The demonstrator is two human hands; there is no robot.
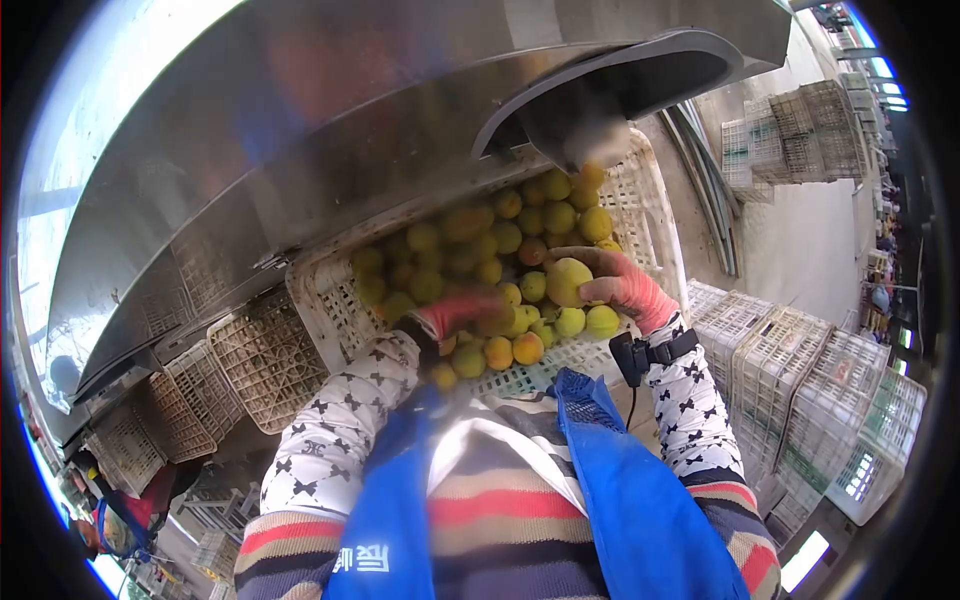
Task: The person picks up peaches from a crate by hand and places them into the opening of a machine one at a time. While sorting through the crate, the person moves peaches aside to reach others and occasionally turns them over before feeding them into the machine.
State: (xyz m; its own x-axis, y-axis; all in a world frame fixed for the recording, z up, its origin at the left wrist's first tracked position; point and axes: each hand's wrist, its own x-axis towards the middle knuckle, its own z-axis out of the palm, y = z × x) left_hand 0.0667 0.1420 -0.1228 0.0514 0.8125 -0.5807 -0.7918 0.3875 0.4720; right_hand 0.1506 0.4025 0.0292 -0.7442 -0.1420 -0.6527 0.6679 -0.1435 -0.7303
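My right hand [632,288], in a pink-red glove, has its fingers and thumb curled around a yellow-green round fruit [568,282], like a peach or an apricot. Smeared by motion, my gloved left hand [458,310] reaches in over the heap; whether its fingers grip a fruit does not show. Both hands are above a pale plastic crate [655,205] that holds many such fruits [507,238], green to yellow, some blushed orange. Part of the heap near my left hand is blurred.
A large metal machine panel [330,130] rises behind the crate, with a dark-rimmed chute [620,85] over its back right corner. Stacked crates stand at the right [800,375] and far right [800,130]. Another crate [265,355] leans at the left. Metal bars [700,180] lie on the floor.
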